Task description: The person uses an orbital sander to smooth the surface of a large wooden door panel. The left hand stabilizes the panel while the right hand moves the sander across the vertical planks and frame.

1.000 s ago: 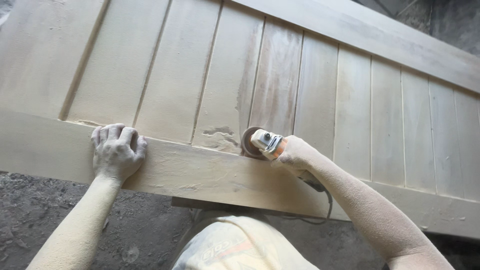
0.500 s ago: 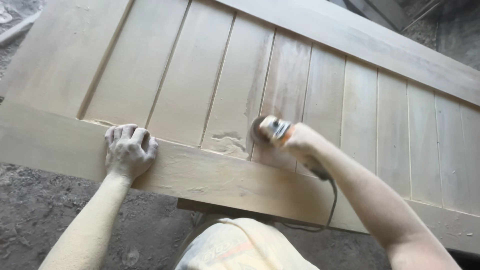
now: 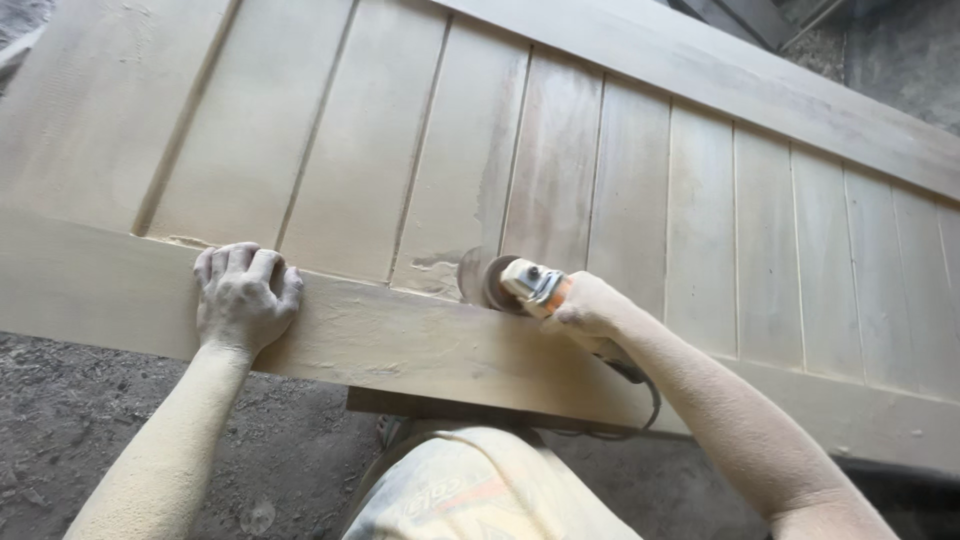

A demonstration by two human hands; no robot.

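Nearest the camera, a dust-coated garment [image 3: 470, 495] at the bottom edge, with grey, gritty floor [image 3: 70, 420] to its left. Just above it, a dark strip of support [image 3: 430, 408] showing under the work. Then the near rail [image 3: 400, 345] of a pale wooden door panel [image 3: 640, 180], running from left edge toward lower right, thick with fine sawdust. On that rail, left hand [image 3: 243, 295] — fingers curled over the rail's upper edge, palm pressed flat on its face, gripping the wood itself and no tool. Forearm powdered the same pale colour as the timber. Further right along the rail, right hand [image 3: 590, 312] closed round the body of a small angle grinder [image 3: 530, 285], grey head and orange collar showing past the knuckles; fingers wrapped tight, thumb side hidden. Sanding disc [image 3: 478, 278] blurred, set at the seam where the rail meets the grooved boards, touching or very nearly touching the surface — cannot tell which. Black cord [image 3: 640, 395] looping from the back of the tool down past the rail's lower edge. Just left of the disc, a rough patch of caked filler or dust [image 3: 435, 265] on one board. Beyond, vertical boards [image 3: 340, 140] side by side with narrow grooves between, some streaked darker near the middle. Farthest off, the opposite rail [image 3: 720, 70] slanting across the top, and past it a dark corner of floor and timber [image 3: 880, 50] at upper right.
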